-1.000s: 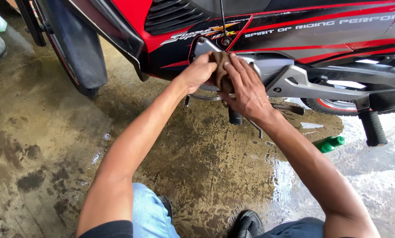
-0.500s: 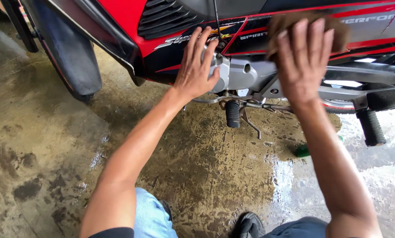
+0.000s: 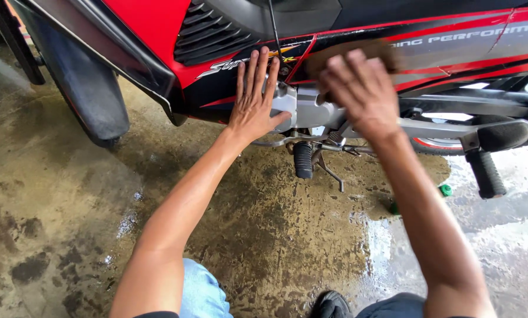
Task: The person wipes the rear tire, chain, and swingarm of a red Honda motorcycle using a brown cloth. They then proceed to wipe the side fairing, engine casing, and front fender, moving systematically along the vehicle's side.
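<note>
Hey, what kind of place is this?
Probably an outdoor motorbike wash or repair spot: a red motorbike stands on wet, stained concrete, and the right hand presses a brown cloth to it.

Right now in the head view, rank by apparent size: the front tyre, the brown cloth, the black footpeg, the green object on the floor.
1. Front tyre, cut off by the frame
2. Brown cloth, blurred and partly under the right hand
3. Black footpeg
4. Green object, partly hidden

Wet stained concrete floor (image 3: 52, 194), green bottle (image 3: 445, 190) on the ground, black shoe (image 3: 330, 306)
</note>
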